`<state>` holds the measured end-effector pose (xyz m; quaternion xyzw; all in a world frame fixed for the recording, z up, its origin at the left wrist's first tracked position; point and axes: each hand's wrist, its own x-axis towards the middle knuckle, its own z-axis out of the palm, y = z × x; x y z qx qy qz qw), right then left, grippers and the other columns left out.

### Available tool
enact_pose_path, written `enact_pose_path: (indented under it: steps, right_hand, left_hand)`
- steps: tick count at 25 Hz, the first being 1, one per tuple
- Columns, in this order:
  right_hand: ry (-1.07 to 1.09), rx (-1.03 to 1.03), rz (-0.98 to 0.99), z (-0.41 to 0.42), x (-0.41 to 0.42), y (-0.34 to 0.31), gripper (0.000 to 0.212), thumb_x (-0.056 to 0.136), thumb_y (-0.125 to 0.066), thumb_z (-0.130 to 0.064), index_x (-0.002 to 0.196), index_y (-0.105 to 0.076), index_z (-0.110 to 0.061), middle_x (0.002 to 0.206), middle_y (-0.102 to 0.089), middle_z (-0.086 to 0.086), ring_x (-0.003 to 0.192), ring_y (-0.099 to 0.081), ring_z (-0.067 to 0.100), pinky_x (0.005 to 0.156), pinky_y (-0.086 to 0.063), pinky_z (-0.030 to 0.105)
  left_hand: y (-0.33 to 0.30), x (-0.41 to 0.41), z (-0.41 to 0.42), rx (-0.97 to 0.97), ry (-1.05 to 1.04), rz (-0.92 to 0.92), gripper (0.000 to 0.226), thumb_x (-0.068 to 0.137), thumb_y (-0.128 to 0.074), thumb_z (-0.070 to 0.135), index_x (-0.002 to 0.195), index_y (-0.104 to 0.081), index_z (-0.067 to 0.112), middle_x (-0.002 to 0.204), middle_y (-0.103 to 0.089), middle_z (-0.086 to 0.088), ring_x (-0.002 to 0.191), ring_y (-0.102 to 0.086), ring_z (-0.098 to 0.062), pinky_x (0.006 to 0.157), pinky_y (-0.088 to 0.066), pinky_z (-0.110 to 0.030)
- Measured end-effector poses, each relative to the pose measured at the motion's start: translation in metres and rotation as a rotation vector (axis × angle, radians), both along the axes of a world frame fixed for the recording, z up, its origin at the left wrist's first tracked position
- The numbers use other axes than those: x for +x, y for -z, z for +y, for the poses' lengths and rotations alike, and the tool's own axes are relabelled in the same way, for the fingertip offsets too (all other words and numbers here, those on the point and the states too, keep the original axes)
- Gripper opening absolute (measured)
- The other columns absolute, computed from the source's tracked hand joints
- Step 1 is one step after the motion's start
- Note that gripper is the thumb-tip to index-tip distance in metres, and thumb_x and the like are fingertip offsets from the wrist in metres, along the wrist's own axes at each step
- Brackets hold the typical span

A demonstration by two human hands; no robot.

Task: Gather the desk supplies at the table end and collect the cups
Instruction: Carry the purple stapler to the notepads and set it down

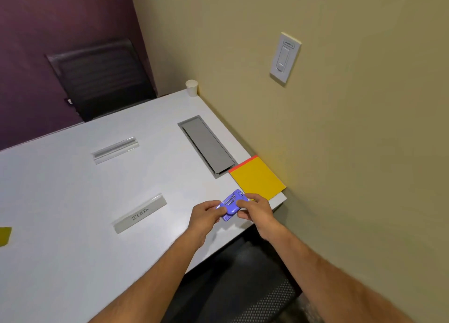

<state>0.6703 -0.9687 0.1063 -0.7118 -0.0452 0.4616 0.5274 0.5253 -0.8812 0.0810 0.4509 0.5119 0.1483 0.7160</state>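
Table (73,201) white, against beige wall (340,128); purple wall (48,19) beyond.

Both forearms reach in from 6 o'clock, bare to the elbow. Left hand (208,213) and right hand (255,209) pinch something small between them, fingers curled.

The scene is viewed from a single head-worn wide-angle camera, pitched forward and steeply down over the near corner of the white table (73,201). The tabletop is seen running away toward the upper left, where a dark chair (102,79) is caught against the purple wall. The beige wall (340,128) is held close along the right side, its lines bowed by the lens. Both forearms are brought in from the bottom edge. No second view is given.
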Motion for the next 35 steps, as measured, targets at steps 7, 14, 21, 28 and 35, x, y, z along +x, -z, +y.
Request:
enact_pose_path:
  steps: [7, 14, 21, 28, 35]
  right_hand:
    - [-0.042, 0.008, 0.026, 0.041, 0.085, 0.018, 0.033, 0.084, -0.071, 0.0, 0.113, -0.055, -0.006, 0.094, -0.072, 0.02, 0.052, -0.065, 0.014, 0.05, -0.053, 0.023]
    - [-0.021, -0.026, -0.014, 0.112, 0.142, 0.061, 0.029, 0.081, -0.074, -0.003, 0.1, -0.056, -0.014, 0.101, -0.07, 0.018, 0.083, -0.071, 0.025, 0.068, -0.058, 0.032]
    - [0.031, -0.113, -0.063, 0.183, 0.178, 0.142, 0.042, 0.079, -0.076, -0.002, 0.115, -0.056, -0.007, 0.109, -0.069, 0.017, 0.086, -0.071, 0.024, 0.079, -0.06, 0.037]
    - [0.062, -0.152, -0.078, 0.224, 0.205, 0.186, 0.022, 0.083, -0.074, -0.003, 0.098, -0.059, -0.004, 0.089, -0.067, 0.003, 0.076, -0.07, 0.017, 0.077, -0.06, 0.034]
    - [0.054, -0.178, -0.167, 0.241, 0.216, 0.203, 0.031, 0.082, -0.074, -0.006, 0.108, -0.057, -0.007, 0.101, -0.071, 0.009, 0.082, -0.075, 0.023, 0.078, -0.063, 0.039]
  left_hand:
    - [0.014, 0.077, 0.029, 0.046, -0.09, 0.084, 0.029, 0.081, -0.081, 0.013, 0.108, -0.071, 0.011, 0.097, -0.075, -0.006, 0.088, -0.068, -0.019, 0.08, -0.054, -0.03]
    - [0.046, 0.134, 0.095, 0.151, -0.083, 0.176, 0.02, 0.08, -0.08, 0.014, 0.099, -0.076, 0.012, 0.098, -0.075, -0.004, 0.092, -0.069, -0.021, 0.088, -0.055, -0.036]
    - [0.116, 0.182, 0.161, 0.228, -0.001, 0.27, 0.027, 0.087, -0.075, 0.014, 0.113, -0.074, 0.008, 0.105, -0.071, -0.002, 0.094, -0.068, -0.019, 0.087, -0.054, -0.031]
    - [0.165, 0.219, 0.208, 0.237, 0.018, 0.263, 0.033, 0.093, -0.068, 0.015, 0.124, -0.068, 0.003, 0.116, -0.07, -0.01, 0.092, -0.069, -0.022, 0.06, -0.055, -0.012]
    - [0.189, 0.241, 0.218, 0.295, 0.01, 0.331, 0.027, 0.094, -0.067, 0.013, 0.12, -0.07, 0.004, 0.114, -0.072, -0.011, 0.088, -0.066, -0.016, 0.062, -0.049, -0.011]
